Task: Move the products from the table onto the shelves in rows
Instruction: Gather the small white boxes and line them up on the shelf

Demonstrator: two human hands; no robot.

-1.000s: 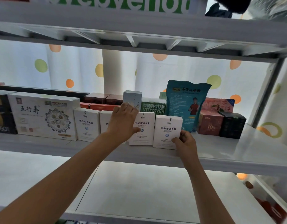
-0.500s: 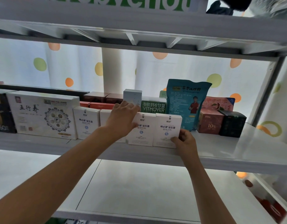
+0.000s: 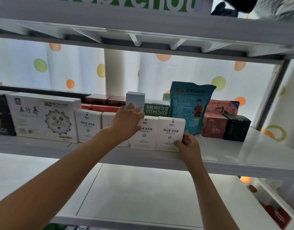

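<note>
Matt cardboard boxes (image 3: 170,133), glossy white shelf (image 3: 242,151)

Backlit polka-dot curtain (image 3: 68,72) behind white shelving (image 3: 242,165).

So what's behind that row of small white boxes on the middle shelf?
Behind the row of small white boxes stand a green VITMOVER box, a pale blue-grey carton and flat red boxes. The left hand covers part of the row and whatever is behind it.
</note>
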